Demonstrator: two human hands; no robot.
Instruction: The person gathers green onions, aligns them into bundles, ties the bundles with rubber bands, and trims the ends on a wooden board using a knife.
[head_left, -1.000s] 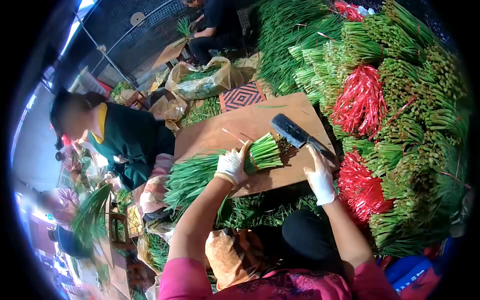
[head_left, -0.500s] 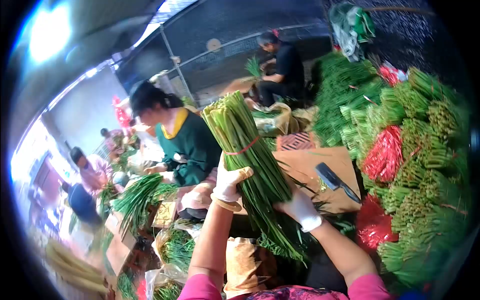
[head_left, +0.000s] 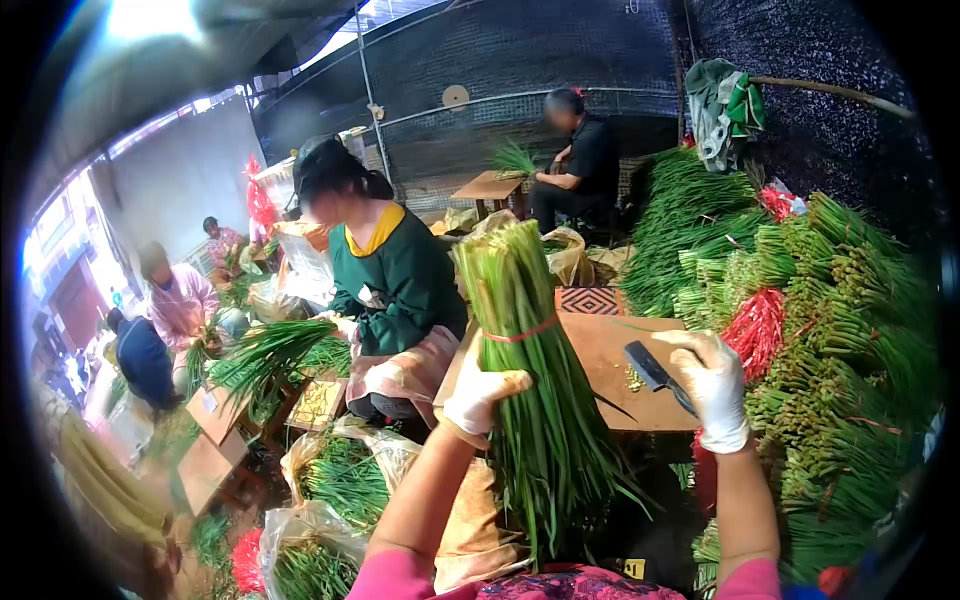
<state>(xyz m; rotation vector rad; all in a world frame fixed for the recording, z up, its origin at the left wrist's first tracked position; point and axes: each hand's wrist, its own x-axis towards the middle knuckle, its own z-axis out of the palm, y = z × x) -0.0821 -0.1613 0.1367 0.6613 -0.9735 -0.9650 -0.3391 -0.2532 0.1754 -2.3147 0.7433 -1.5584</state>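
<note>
My left hand (head_left: 480,392), in a white glove, is wrapped round a tall bundle of green stalks (head_left: 540,410) near its pink band. The bundle stands nearly upright, cut pale ends at the top, long leaves hanging down. My right hand (head_left: 712,385), also gloved, is raised over the right side of a brown board (head_left: 620,385), apart from the bundle. Its fingers are bent, and the knife (head_left: 655,372) lies right beside them on the board; I see no grip on it. Small cut bits lie near the blade.
Banded green bundles (head_left: 830,330) and red plastic strings (head_left: 755,328) pile up on the right. A person in a green top (head_left: 400,275) works at the left, another in black (head_left: 592,165) behind. Plastic bags of greens (head_left: 345,480) stand at the lower left.
My right hand has left the lower leaves and moved right and up, beside the knife. The bundle in my left hand is more upright. The whole view has shifted.
</note>
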